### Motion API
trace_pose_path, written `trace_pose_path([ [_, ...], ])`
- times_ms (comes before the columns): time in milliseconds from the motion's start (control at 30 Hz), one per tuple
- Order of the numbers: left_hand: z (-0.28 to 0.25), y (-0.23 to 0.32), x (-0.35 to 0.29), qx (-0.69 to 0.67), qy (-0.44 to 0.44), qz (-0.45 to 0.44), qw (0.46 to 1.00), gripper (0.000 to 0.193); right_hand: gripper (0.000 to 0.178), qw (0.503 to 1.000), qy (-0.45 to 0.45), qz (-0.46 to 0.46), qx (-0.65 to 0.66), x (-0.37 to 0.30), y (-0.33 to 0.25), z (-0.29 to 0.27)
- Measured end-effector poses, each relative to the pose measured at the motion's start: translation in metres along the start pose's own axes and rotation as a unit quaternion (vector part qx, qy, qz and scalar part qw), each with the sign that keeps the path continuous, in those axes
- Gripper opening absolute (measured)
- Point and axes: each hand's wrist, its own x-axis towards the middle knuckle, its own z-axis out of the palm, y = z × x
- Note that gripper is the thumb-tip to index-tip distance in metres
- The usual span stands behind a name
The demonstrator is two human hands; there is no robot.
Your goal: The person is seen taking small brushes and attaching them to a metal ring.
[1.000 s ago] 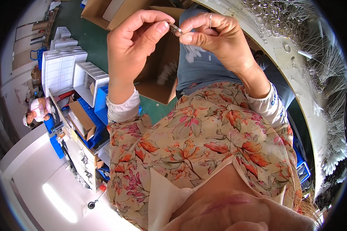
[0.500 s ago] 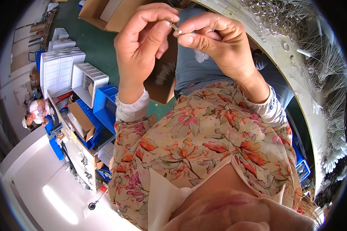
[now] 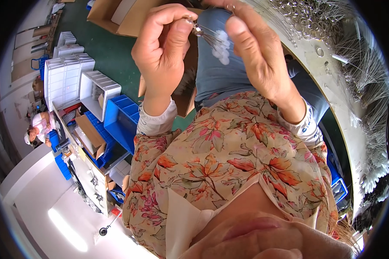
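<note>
In my left hand [image 3: 162,54], the thumb and forefinger pinch the ringed end of a bundle of small wire brushes [image 3: 221,46]. Thin metal stems fan out from the pinch to fluffy white bristle tips, over my blue trouser leg. My right hand [image 3: 263,58] is just to the right of the tips, its thumb and fingers apart. A small shiny loop [image 3: 231,8] shows by its fingertips; whether it is held or worn I cannot tell.
The pale table [image 3: 348,112] at right bears loose metal rings [image 3: 304,21] and heaps of thin wire brushes [image 3: 369,82]. Cardboard boxes [image 3: 110,17] stand ahead on the green floor. White crates [image 3: 69,77] and blue crates [image 3: 122,121] are at left, with another person [image 3: 41,125] beyond.
My right hand has let go of the small metal end and moved right and away, its fingers spreading. The white brush tips now show fanned out from my left hand.
</note>
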Motion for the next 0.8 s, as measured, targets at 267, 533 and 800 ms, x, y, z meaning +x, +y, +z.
trace_pose_path([
  [267, 0.011, -0.003, 0.003, 0.030, 0.044, 0.057, 0.997, 0.013, 0.027, 0.911, 0.126, -0.370, -0.133, 0.016, 0.031, 0.003],
  [533, 0.021, -0.003, -0.001, -0.006, 0.055, 0.019, 0.998, 0.013, 0.021, 0.916, 0.117, -0.360, -0.134, 0.010, 0.032, 0.005],
  [800, 0.029, 0.000, 0.001, -0.091, 0.093, 0.030, 0.991, 0.011, 0.017, 0.968, 0.064, -0.177, -0.168, -0.008, 0.024, -0.005],
])
